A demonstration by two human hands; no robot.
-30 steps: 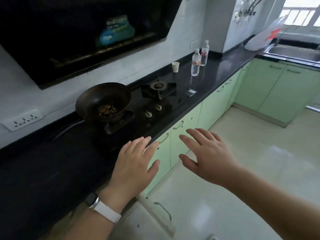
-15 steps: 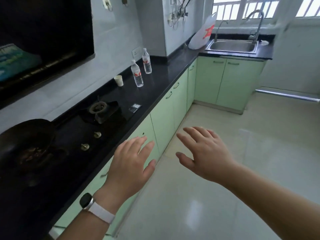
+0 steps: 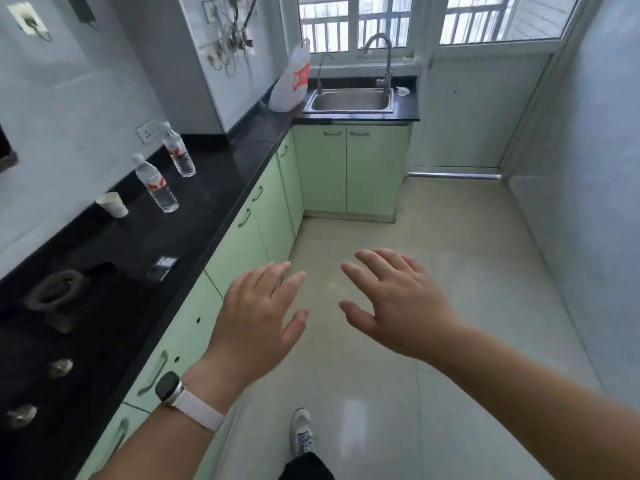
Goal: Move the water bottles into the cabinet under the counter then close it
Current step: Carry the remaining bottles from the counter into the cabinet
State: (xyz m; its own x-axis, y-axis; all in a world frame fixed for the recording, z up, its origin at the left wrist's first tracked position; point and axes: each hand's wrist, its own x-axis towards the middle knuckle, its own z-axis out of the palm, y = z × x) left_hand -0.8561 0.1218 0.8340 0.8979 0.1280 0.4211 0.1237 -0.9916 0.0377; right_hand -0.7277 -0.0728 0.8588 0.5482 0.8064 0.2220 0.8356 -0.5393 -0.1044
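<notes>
Hovering above the floor just off the counter's (image 3: 214,188) front edge, the left hand (image 3: 258,317) and the right hand (image 3: 398,306) are both spread flat. Their fingers are straight and apart, palms down, and they grasp nothing. A smartwatch (image 3: 168,389) on a white strap sits on the left wrist.

The gas hob runs off the picture's left edge, so only one burner (image 3: 55,289) and two knobs (image 3: 60,367) show, all blurred. A small dark packet (image 3: 162,266) lies near the counter's front edge; its print cannot be read. Low in the picture, one white shoe (image 3: 303,433) shows with a dark trouser leg cut off below it.

Both water bottles stand upright toward the counter's back edge, well apart from the hands. The nearer bottle (image 3: 157,185) is beside a paper cup (image 3: 112,204). The farther bottle (image 3: 178,152) stands just below a wall socket (image 3: 147,131). Each is clear with a white cap and a red-and-white label; the water level is hard to make out. The cup's inside cannot be seen.

The green cabinet doors (image 3: 239,244) under the counter are all shut, hiding whatever is inside. At the counter's far corner a steel sink (image 3: 351,100) sits under a window, with a white plastic bag (image 3: 292,81) standing at its left rim; the bag's contents do not show.
</notes>
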